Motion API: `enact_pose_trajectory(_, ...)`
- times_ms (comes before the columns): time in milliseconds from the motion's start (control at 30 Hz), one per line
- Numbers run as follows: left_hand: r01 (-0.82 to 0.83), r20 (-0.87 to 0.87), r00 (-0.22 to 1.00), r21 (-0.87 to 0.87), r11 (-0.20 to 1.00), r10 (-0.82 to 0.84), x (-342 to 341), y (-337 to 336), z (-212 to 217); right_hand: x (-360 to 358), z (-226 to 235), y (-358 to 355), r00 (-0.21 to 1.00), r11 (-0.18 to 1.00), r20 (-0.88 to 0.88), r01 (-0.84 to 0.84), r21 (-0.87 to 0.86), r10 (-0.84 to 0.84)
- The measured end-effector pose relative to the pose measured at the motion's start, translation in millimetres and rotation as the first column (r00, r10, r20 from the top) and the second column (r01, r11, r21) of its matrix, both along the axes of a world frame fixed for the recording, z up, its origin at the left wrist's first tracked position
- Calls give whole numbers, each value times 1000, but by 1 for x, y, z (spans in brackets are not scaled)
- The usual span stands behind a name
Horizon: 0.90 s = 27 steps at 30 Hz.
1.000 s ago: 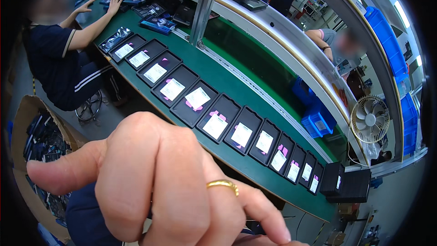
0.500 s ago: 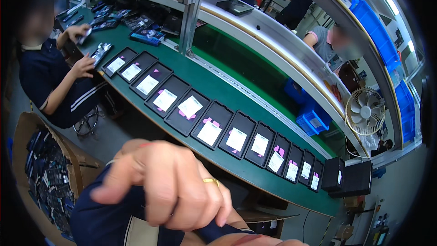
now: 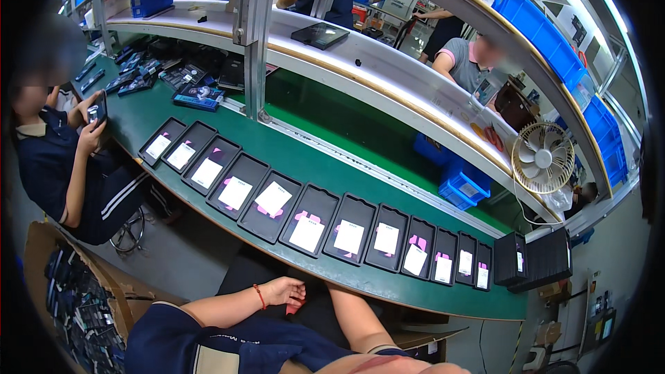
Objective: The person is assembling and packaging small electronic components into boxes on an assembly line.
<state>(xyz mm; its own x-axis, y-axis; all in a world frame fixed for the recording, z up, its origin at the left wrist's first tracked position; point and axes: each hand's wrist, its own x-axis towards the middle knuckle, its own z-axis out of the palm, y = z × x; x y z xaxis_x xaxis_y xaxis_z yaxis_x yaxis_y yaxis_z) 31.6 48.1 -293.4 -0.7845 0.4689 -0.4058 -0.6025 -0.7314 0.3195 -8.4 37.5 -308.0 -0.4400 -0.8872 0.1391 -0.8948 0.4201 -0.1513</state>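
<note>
My left hand [image 3: 282, 291], with a red band at the wrist, rests low on my dark lap just below the front edge of the green bench [image 3: 360, 282]. Its fingers are loosely curled, and I cannot tell whether anything is in them. My right forearm [image 3: 360, 325] reaches up toward the same edge, where the hand is hidden under the bench. Above both lies a long row of black flat devices [image 3: 308, 220], each with a white slip and pink tabs, side by side along the bench.
A seated co-worker [image 3: 62, 166] at the left holds a small dark device. A cardboard box [image 3: 41, 249] of dark parts stands at lower left. A white fan [image 3: 544, 158], blue bins [image 3: 460, 185] and upright black devices [image 3: 540, 260] are at the right. More people work beyond the shelf.
The hand that filled the foreground close to the camera has dropped to my lap and looks small. The view has swung so the row of devices sits in the middle.
</note>
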Motion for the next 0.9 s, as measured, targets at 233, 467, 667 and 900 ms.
enact_pose_trajectory(233,-27,248,960,-381,924,130,-20,16,-10,-12,5,-50,994,991,77,-68,-116,77)
enact_pose_trajectory(467,-25,202,973,-395,918,114,-19,18,-13,-7,13,-95,962,956,172,-167,-241,211)
enact_pose_trajectory(667,39,177,983,-425,904,41,-17,20,-16,-10,23,-127,917,905,219,-246,-346,333)
enact_pose_trajectory(900,42,194,980,-445,894,50,-19,16,-13,-19,40,-142,872,844,241,-286,-454,425)
